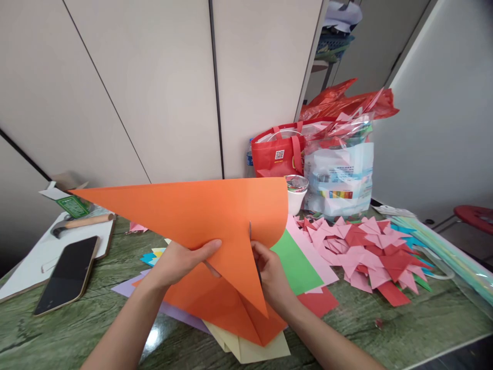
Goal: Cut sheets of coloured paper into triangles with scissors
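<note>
A large folded sheet of orange paper (185,205) is raised above the table, its flap hanging to a point in front. My left hand (181,262) pinches it from the left, thumb flat on the near face and fingers behind. On the right, my right hand (271,272) is closed around a thin cutting blade (250,229) whose metal tip shows at a slit in the paper. Most of this tool is hidden by my fingers and the sheet, so its exact kind is unclear. More orange, green (298,264), pink and cream paper (265,350) lies underneath.
At left lie a phone (69,275), a white board (23,257) and a hammer (82,222). Folded pink and red paper pieces (365,246) are heaped at right. Behind stand a white cup (296,200), a red bag (275,159) and a filled plastic bag (341,180).
</note>
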Available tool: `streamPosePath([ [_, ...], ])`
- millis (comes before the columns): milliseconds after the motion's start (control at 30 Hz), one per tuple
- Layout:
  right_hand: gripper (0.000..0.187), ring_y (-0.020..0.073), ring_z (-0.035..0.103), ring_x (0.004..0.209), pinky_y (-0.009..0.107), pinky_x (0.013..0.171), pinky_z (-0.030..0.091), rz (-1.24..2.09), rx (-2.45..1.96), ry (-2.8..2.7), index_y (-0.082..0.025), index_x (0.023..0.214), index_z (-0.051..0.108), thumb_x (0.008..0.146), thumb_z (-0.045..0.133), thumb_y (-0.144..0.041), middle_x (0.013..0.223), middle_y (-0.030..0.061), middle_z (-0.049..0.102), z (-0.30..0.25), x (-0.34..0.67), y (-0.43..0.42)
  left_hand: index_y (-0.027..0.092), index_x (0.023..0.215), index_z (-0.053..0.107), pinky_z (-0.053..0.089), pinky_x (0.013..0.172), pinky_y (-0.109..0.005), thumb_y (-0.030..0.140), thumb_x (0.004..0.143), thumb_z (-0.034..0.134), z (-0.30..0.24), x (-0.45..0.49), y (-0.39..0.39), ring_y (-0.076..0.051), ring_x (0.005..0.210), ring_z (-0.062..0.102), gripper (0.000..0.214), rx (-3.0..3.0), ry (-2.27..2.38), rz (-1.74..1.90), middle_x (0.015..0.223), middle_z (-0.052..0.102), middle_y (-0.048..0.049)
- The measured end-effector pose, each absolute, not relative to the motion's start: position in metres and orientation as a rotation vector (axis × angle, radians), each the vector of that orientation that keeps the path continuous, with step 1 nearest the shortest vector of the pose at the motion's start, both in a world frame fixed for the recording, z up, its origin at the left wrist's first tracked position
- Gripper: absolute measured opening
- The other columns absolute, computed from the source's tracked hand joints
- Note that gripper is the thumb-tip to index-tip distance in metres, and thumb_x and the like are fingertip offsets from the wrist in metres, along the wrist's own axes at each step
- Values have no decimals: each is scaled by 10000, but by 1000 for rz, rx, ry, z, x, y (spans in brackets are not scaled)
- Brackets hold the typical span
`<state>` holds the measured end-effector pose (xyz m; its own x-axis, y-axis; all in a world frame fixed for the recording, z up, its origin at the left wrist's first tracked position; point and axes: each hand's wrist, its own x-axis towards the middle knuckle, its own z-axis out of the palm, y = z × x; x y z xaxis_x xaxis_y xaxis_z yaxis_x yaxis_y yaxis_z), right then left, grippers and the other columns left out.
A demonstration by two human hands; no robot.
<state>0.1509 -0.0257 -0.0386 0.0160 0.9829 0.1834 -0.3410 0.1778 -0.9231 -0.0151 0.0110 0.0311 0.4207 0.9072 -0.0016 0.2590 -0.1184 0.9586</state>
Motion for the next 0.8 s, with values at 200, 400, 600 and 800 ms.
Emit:
streamPosePath([
  [200, 237, 190, 639, 745, 258, 669, 496, 1210, -816, -1079, -184, 806, 615, 605, 737, -215, 832, 45, 695, -33, 153, -26, 189, 935, 609, 554, 499, -315, 316, 741, 630, 22, -14, 14, -161, 504, 642, 233, 1497, 923, 807, 916, 696, -58],
  [400, 250, 216, 645, 769, 290, 679, 512, 1197, -851, -1086, -196, 824, 620, 612, 730, -269, 867, 57, 700, -29, 152, -28, 174, 932, 606, 566, 471, -314, 313, 738, 629, 20, -11, 12, -175, 523, 649, 239, 1472, 914, 795, 872, 690, -71],
  [600, 217, 189, 641, 702, 263, 640, 498, 1200, -854, -1059, -191, 785, 613, 603, 727, -222, 799, 37, 700, -33, 153, -27, 176, 917, 608, 553, 457, -302, 296, 750, 622, 22, -12, 12, -168, 480, 639, 206, 1464, 891, 793, 729, 679, -27],
  [800, 188, 177, 637, 665, 248, 611, 491, 1202, -864, -1046, -186, 709, 589, 586, 731, -205, 741, 24, 696, -34, 152, -26, 168, 935, 611, 541, 453, -291, 278, 758, 619, 22, -11, 13, -167, 474, 639, 209, 1438, 866, 787, 662, 667, -8],
])
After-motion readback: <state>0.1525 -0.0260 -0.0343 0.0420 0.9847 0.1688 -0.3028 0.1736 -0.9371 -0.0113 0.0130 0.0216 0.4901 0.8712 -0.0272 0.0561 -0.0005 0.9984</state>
